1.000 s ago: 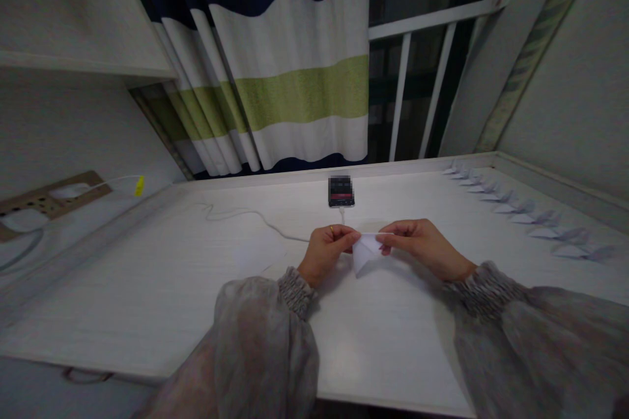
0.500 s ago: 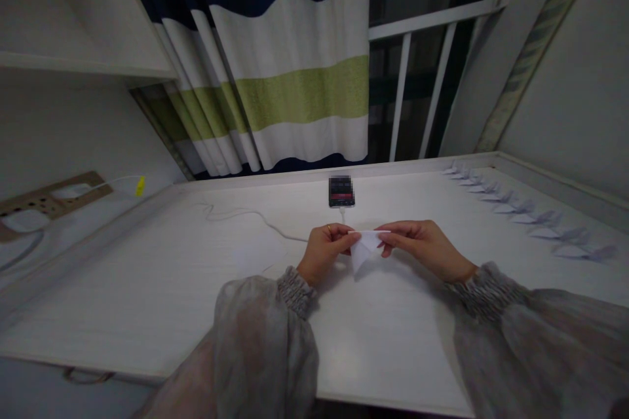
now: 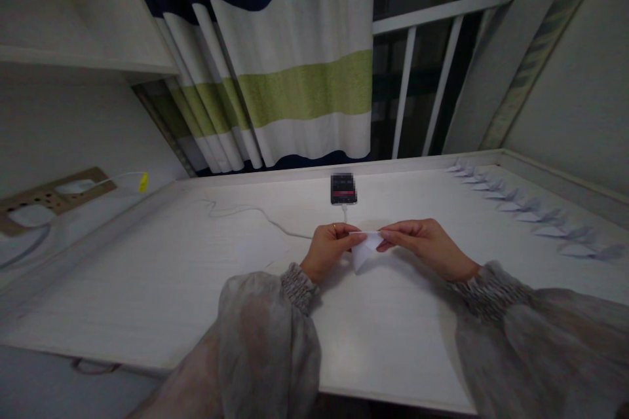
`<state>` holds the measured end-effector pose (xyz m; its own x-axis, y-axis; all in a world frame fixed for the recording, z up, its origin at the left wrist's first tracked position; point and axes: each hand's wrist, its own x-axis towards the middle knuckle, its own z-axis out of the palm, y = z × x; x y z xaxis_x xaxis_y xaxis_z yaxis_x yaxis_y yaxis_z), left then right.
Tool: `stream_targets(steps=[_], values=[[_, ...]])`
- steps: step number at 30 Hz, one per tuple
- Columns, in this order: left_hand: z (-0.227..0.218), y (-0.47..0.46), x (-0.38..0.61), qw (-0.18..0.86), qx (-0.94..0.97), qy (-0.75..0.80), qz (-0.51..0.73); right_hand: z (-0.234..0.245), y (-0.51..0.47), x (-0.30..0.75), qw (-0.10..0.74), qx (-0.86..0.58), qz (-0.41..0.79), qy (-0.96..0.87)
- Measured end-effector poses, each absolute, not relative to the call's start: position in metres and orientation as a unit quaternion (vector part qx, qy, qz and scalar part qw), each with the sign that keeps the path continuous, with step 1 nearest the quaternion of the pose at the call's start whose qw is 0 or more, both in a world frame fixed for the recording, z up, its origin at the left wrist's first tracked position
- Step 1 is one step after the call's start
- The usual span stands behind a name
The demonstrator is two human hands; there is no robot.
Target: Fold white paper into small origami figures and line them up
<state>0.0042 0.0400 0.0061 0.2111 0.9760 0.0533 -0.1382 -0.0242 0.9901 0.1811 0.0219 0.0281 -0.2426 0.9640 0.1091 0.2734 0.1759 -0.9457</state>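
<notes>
A small white folded paper (image 3: pixel 362 253) is held between my two hands just above the white desk, with a pointed flap hanging down toward me. My left hand (image 3: pixel 330 247) pinches its upper left part, thumb in front and fingers behind. At the upper right corner, my right hand (image 3: pixel 426 243) pinches the same piece between thumb and fingertips. Its top edge runs nearly level between the two hands. The fingers hide parts of both upper corners.
Several folded white paper figures (image 3: pixel 535 216) stand in a row along the right side of the desk (image 3: pixel 162 288). A phone (image 3: pixel 343 188) on a white cable (image 3: pixel 275 222) lies at the back. White paper sheets (image 3: pixel 260 249) lie left of my hands. A power strip (image 3: pixel 54 200) is at far left.
My right fingertips have shifted slightly inward along the paper's top edge, and my left thumb now lies a little further over it. The camera view has shifted slightly.
</notes>
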Motion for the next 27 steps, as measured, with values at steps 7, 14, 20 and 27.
stream_targets(steps=[7, 14, 20, 27], values=[[0.008, 0.038, 0.006, 0.588, 0.517, 0.382, 0.492, 0.026, 0.019, 0.179, 0.41, -0.469, 0.393, -0.677], [0.008, 0.041, 0.001, 0.586, 0.499, 0.39, 0.506, 0.028, 0.021, 0.178, 0.447, -0.463, 0.372, -0.669], [0.006, 0.04, 0.002, 0.587, 0.511, 0.395, 0.488, 0.023, 0.023, 0.178, 0.494, -0.461, 0.34, -0.655], [0.007, 0.034, 0.007, 0.594, 0.552, 0.387, 0.44, 0.02, 0.02, 0.168, 0.373, -0.456, 0.302, -0.75]])
